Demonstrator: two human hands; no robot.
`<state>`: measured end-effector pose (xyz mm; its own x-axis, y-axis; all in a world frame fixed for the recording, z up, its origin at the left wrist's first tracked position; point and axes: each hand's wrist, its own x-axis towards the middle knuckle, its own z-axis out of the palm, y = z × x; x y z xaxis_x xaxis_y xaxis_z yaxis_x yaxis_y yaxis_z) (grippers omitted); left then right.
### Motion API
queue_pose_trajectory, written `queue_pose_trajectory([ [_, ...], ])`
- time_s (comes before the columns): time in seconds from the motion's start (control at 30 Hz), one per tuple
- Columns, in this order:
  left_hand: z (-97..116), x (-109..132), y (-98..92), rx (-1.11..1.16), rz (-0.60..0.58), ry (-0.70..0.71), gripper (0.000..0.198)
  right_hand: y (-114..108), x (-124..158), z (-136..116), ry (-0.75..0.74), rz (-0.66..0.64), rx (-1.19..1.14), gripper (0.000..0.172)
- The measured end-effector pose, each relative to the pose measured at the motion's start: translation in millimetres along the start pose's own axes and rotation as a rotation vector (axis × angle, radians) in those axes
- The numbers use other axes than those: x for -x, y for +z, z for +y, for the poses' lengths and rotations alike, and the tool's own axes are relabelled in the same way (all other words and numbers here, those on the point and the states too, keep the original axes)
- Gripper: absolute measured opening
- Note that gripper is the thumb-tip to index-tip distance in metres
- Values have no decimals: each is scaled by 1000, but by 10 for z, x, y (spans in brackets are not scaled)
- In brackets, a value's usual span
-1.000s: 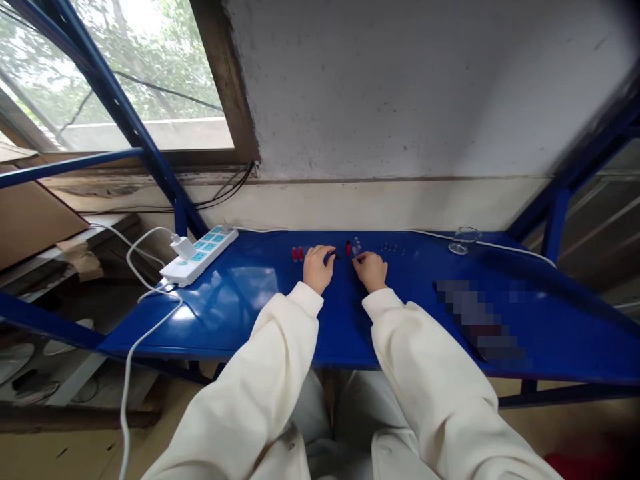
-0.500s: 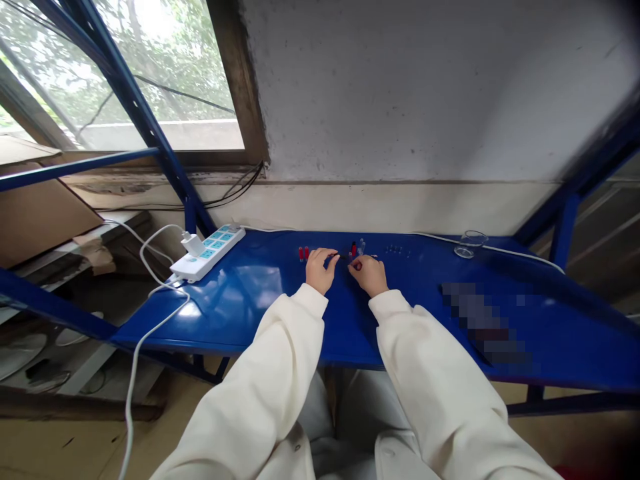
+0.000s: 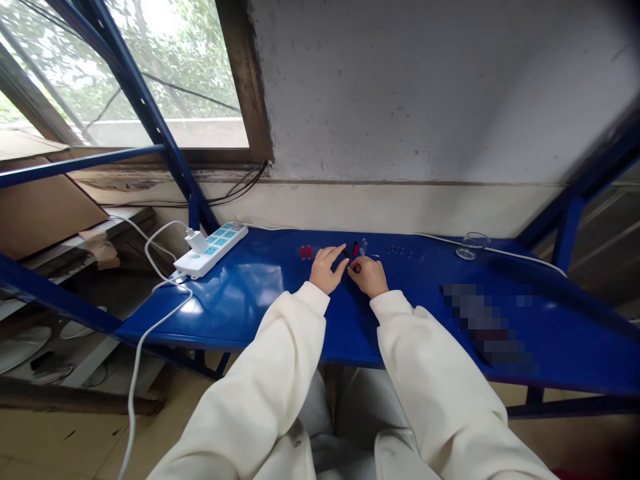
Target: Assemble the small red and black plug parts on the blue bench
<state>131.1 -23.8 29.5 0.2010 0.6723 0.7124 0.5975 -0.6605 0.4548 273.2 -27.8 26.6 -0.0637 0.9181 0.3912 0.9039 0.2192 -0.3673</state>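
Over the middle of the blue table (image 3: 280, 310), my left hand (image 3: 327, 269) grips a small dark piece (image 3: 346, 253) between thumb and fingers. Close to its right, my right hand (image 3: 369, 275) is pinched on a small tube, mostly covered by the fingers. The dark piece and the tube are near each other; whether they touch is hard to tell. Two red tubes (image 3: 306, 253) stand left of my left hand. Behind my hands stand a dark-topped red tube (image 3: 355, 249) and a clear tube (image 3: 363, 247).
A white power strip (image 3: 213, 250) with a plug and cable lies at the table's left. Several tiny clear pieces (image 3: 396, 250) lie right of my hands. Farther right are a clear glass container (image 3: 466, 254) and a blurred dark object (image 3: 483, 323).
My two hands have come closer together. The dark piece in my left hand now shows more and is tilted toward my right hand. The view has shifted slightly.
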Motion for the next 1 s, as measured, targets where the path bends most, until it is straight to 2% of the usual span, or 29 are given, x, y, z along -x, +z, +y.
queue_pose_trajectory([
  [0.13, 62, 21, -13, -62, -235, 88, 46, -9, -5, 9, 24, 53, -36, 10],
  [0.23, 78, 26, -21, -84, -285, 76, 44, 7, -14, 32, 50, 101, -73, 13],
  [0.33, 62, 23, -14, -68, -238, 66, 40, 24, -17, 45, 53, 130, -97, 15],
  [0.53, 7, 13, 30, 46, -42, 29, 24, 29, -8, 39, -10, 153, -67, 16],
  [0.73, 4, -14, 21, 66, -62, -45, 16, 37, 3, 52, -84, 134, -12, 19],
  [1.0, -28, -68, 2, 26, -88, -76, 14, 36, 8, 56, -133, 87, 1, 18],
])
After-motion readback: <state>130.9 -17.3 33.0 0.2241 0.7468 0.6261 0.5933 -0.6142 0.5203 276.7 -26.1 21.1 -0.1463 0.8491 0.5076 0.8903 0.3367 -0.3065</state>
